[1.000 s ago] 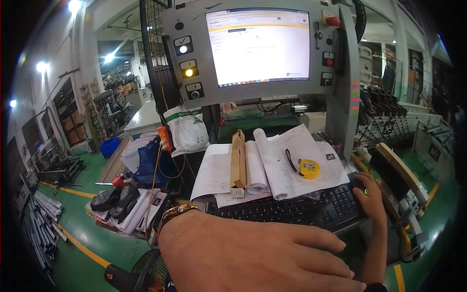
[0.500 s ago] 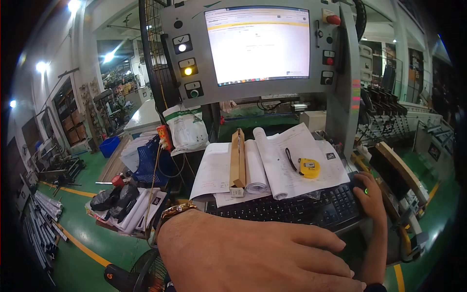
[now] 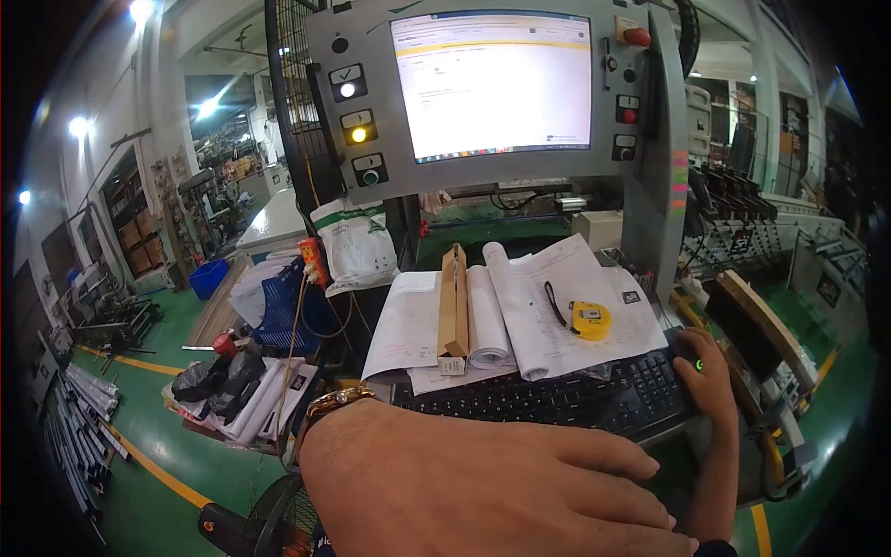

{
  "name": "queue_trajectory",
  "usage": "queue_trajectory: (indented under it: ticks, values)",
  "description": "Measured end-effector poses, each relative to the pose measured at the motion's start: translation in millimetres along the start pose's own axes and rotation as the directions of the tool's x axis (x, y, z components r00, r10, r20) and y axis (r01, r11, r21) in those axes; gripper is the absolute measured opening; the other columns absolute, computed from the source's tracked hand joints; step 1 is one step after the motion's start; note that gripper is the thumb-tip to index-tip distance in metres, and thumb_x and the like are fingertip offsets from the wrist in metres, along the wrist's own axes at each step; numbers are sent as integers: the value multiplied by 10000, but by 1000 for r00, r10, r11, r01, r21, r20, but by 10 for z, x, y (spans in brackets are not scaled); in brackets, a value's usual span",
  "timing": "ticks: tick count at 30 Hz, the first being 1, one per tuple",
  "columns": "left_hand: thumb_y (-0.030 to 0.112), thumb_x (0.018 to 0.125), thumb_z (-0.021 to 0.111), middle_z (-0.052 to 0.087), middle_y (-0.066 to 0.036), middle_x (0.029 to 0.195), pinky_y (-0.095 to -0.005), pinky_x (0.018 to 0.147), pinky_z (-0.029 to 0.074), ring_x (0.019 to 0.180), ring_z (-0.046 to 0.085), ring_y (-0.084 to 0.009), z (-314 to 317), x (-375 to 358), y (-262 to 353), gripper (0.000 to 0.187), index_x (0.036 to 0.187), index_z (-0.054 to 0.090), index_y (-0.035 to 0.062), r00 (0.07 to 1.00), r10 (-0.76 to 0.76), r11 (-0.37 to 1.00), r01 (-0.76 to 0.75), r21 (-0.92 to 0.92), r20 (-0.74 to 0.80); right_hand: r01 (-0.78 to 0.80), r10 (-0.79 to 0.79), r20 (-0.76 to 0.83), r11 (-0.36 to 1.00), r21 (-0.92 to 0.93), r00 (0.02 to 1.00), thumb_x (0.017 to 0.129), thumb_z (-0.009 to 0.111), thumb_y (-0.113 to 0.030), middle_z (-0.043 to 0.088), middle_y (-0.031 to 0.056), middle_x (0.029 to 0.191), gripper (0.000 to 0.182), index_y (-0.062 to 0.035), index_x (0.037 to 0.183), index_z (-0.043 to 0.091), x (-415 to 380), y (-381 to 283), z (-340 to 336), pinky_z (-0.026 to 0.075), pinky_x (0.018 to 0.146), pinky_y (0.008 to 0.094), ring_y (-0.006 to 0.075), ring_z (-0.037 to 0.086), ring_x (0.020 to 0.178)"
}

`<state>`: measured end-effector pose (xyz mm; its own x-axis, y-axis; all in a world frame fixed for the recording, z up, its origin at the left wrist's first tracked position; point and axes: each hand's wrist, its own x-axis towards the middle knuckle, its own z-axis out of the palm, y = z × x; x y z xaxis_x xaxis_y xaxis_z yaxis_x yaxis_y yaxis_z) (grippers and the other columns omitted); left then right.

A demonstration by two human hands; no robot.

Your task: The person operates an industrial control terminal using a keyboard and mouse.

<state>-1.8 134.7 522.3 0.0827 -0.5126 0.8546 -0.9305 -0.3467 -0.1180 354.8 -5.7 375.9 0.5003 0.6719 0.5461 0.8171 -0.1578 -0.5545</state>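
In the foreground my left hand [image 3: 483,483] hangs below the keyboard, its back toward me and its fingers stretched out to the right. It holds nothing that I can see, and a gold-coloured watch [image 3: 342,400] is on its wrist. My right hand [image 3: 710,376] lies over a dark computer mouse with a green light [image 3: 699,365], just right of the black keyboard [image 3: 640,390]. Most of the mouse is hidden under the fingers. Papers [image 3: 594,269], partly rolled, cover the keyboard's back part. On them lie a yellow tape measure [image 3: 588,320] and a long, narrow cardboard box [image 3: 453,311].
Behind the papers stands a grey control panel with a lit screen [image 3: 492,88] and push buttons. A white bag [image 3: 357,249] hangs at its left. Lower left are a blue crate [image 3: 283,311] and black plastic bags [image 3: 237,385]. A fan [image 3: 278,515] stands near my left forearm.
The page on the screen now shows different content, with text at its left. Both hands have stayed in place.
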Motion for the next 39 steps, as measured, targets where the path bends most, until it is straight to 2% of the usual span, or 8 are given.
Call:
queue_trajectory:
  ticks: [19, 23, 32, 39]
  values:
    - [646, 1080, 546, 788, -240, 1272, -511, 983, 550, 1032, 755, -382, -2, -24, -35, 756, 1374, 788, -8, 1000, 9, 1000, -9, -15, 19, 40, -40, 6, 999, -4, 999, 954, 763, -242, 647, 197, 1515, 535, -13, 1431, 684, -8, 15, -4, 488, 1180, 441, 400, 643, 1395]
    - [643, 1092, 535, 789, -243, 1268, -518, 984, 550, 1021, 756, -388, -2, -1, -49, 755, 1369, 792, -10, 999, 32, 999, -32, 2, 19, 4, -4, 35, 1000, 21, 999, 961, 764, -222, 652, 199, 1509, 522, -8, 1428, 672, -11, -71, -22, 445, 1230, 441, 385, 609, 1441]
    - [546, 1089, 540, 796, -251, 1243, -520, 967, 549, 1002, 758, -400, 9, 16, -60, 673, 1342, 808, -17, 999, 39, 999, -39, -13, -7, 52, -52, 33, 999, 2, 998, 979, 762, -274, 645, 187, 1528, 526, -33, 1442, 695, -15, -23, -19, 479, 1191, 445, 395, 632, 1415]
    - [542, 1090, 540, 799, -252, 1228, -515, 948, 556, 982, 762, -397, -1, 31, -61, 669, 1321, 817, -22, 1000, 30, 999, -30, -25, -9, 44, -44, 34, 999, 4, 998, 982, 758, -263, 648, 190, 1523, 526, -34, 1450, 691, -13, -40, -21, 483, 1186, 444, 397, 636, 1410]
